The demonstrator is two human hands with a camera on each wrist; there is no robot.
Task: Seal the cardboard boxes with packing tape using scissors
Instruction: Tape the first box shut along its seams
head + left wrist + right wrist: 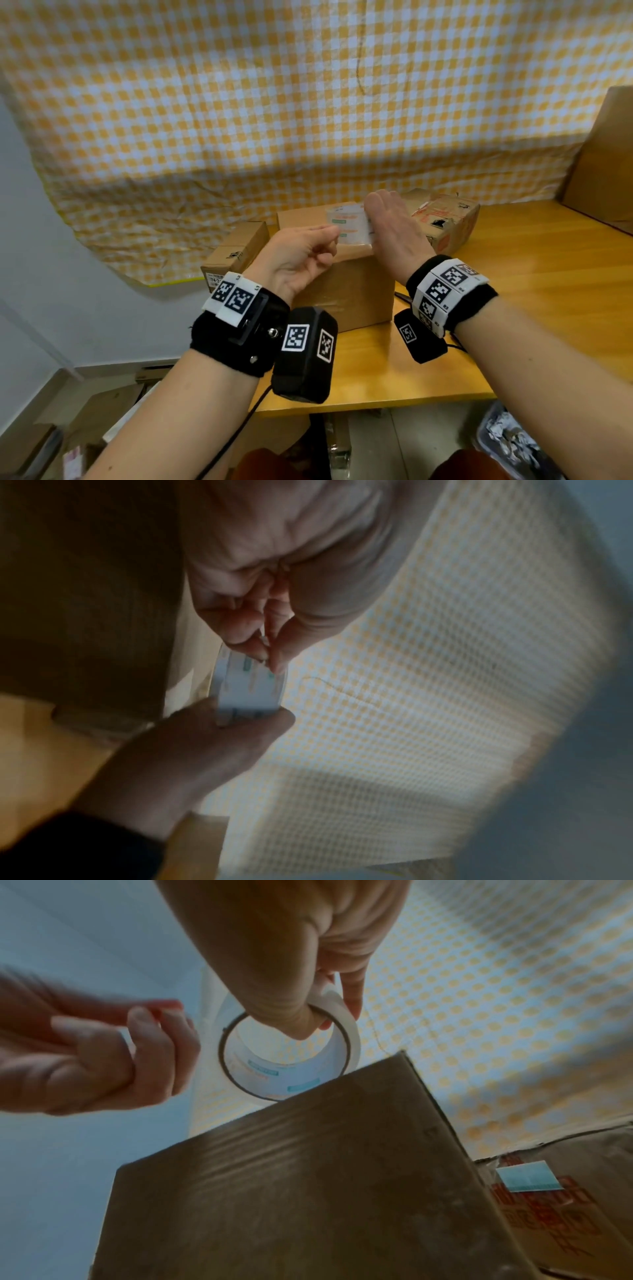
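The tape roll (349, 224) is held upright over the top of the middle cardboard box (337, 274), which sits on the wooden table (513, 274). The right hand (394, 233) grips the roll, thumb hooked through its core. The left hand (298, 255) is curled, its fingertips (274, 661) pinching at the roll's outer face. Beside the middle box lie a smaller box (236, 251) to the left and a worn printed box (445, 219) to the right. Behind hangs a yellow checked cloth (274, 102).
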